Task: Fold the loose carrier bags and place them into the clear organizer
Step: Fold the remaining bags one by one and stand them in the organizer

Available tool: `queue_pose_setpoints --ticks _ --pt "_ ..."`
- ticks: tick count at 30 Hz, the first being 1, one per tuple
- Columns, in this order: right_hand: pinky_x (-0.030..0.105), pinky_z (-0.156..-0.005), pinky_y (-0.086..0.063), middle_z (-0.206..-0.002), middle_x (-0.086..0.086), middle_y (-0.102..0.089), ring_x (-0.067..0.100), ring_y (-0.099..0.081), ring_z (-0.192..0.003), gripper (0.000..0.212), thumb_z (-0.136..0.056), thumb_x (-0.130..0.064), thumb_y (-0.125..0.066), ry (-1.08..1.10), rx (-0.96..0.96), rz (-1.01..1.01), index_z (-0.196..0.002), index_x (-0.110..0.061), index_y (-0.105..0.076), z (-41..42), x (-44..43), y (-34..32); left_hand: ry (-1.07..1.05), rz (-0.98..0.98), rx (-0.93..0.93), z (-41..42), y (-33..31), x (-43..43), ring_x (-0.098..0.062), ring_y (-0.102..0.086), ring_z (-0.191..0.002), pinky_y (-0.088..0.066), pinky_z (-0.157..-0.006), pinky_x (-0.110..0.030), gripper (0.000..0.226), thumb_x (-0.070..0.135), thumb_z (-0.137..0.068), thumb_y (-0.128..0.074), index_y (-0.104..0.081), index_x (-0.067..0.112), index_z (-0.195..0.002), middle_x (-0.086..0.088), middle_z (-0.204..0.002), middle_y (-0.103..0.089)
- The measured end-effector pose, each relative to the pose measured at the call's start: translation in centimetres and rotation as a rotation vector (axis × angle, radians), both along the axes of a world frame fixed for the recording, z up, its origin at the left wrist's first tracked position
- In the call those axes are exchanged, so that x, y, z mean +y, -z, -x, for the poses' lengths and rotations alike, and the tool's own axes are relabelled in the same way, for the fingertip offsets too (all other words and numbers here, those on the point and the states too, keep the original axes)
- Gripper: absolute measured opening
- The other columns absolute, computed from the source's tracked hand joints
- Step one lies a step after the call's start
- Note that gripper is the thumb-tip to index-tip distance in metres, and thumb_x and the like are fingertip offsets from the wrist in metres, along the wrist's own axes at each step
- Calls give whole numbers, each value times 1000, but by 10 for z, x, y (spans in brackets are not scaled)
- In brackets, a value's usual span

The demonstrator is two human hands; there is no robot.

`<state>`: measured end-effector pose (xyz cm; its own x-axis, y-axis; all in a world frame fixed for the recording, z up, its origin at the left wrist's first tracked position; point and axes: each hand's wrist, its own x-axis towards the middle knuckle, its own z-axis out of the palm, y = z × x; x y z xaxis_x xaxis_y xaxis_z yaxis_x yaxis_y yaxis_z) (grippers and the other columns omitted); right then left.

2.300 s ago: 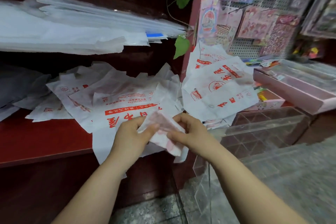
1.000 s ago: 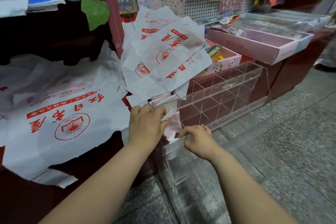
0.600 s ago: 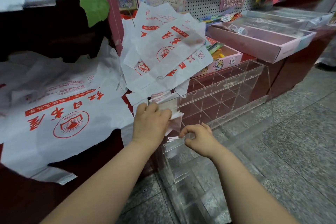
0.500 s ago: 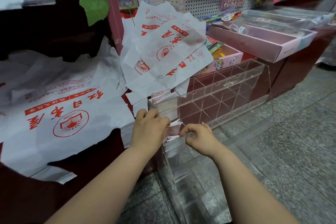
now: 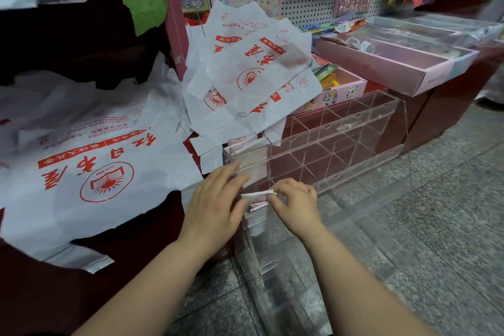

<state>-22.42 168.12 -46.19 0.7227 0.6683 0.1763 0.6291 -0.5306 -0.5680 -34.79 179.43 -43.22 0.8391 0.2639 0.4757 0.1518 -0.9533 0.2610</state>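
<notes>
at the near end of the clear organizer [image 5: 341, 142], in the head view, the folded bag [image 5: 257, 194] sits edge-on at the mouth of a slot, partly in and partly out. the right hand [image 5: 296, 203] pinches its outer end between curled fingers and thumb, probably to feed the thin packet in straight so it does not spring open. the left hand [image 5: 215, 202] lies against the organizer's near corner, fingers straight and gripping nothing, seemingly to steady the light acrylic against the push. other folded bags [image 5: 242, 144] stand in the compartment above. the loose carrier bags [image 5: 103, 166] lie spread on the red shelf [image 5: 141, 240] to the left. a leaning heap [image 5: 253, 76] rests behind the organizer, within reach for the next fold. most compartments look unfilled, so the job seems at an early stage.
</notes>
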Motion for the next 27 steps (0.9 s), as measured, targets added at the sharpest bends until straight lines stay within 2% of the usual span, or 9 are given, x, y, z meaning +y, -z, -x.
queue_pose_setpoints --ticks 3,6,8,11,13,18,21,25,27 --pt "22 -96 -13 -126 -5 -49 15 -40 -119 33 -93 -25 -47 -31 -31 66 -125 -23 -53 1 6 0 -102 23 69 11 -1 -2 -17 -27 -131 -25 -99 -29 57 30 -88 -42 -25 20 -142 -5 -148 -28" --pt "23 -101 -15 -130 -3 -45 17 -39 -122 42 -90 -18 -47 -63 -30 89 -132 -23 -45 4 8 -1 -83 125 144 12 10 2 -12 -8 -142 1 -105 -16 63 27 -96 -38 7 28 -140 17 -140 20" --pt "25 -100 -22 -128 0 -50 20 -43 -118 41 -87 -11 -48 -48 -20 11 -128 -19 -50 3 8 -2 -65 150 135 13 4 3 -19 -20 -140 -6 -106 -21 59 31 -91 -34 -4 25 -142 13 -145 8" --pt "26 -95 -30 -117 5 -59 23 -48 -111 36 -82 2 -49 58 10 -174 -115 -8 -61 6 7 -12 -54 34 111 23 -3 7 -29 -54 -116 -33 -94 -37 57 32 -81 -39 -42 15 -135 -12 -137 -46" --pt "22 -89 -34 -107 7 -62 24 -52 -105 31 -80 7 -49 112 14 -308 -106 -3 -63 13 6 -24 -61 27 65 38 -11 11 -19 -49 -113 -42 -92 -38 46 29 -81 -38 -44 18 -126 -12 -126 -57" --pt "13 -73 -35 -86 -3 -57 15 -54 -83 19 -80 -6 -51 -8 -160 -495 -91 -1 -66 52 18 -51 -268 -18 -73 96 -28 47 -19 -43 -108 -32 -94 -37 39 23 -80 -38 -64 10 -108 -14 -112 -66" --pt "22 -69 -44 -79 4 -66 13 -51 -81 20 -75 -14 -53 -225 -320 -410 -85 -5 -68 73 41 -67 -475 6 -26 132 -28 79 -32 -55 -111 -25 -94 -35 44 26 -81 -39 -67 2 -104 -18 -112 -65" --pt "27 -69 -52 -82 4 -70 19 -67 -79 33 -72 -35 -50 -437 -497 -157 -82 -11 -70 85 86 -79 -657 125 108 150 -20 101 -21 -18 -141 -1 -111 -35 53 43 -93 -32 -37 18 -140 -4 -150 -27" --pt "31 -73 -53 -89 6 -70 25 -68 -84 37 -70 -38 -54 -470 -498 -30 -87 -9 -70 85 109 -78 -682 97 187 153 -14 107 -18 -19 -141 3 -109 -33 66 55 -86 -23 -33 21 -141 -2 -151 -25"
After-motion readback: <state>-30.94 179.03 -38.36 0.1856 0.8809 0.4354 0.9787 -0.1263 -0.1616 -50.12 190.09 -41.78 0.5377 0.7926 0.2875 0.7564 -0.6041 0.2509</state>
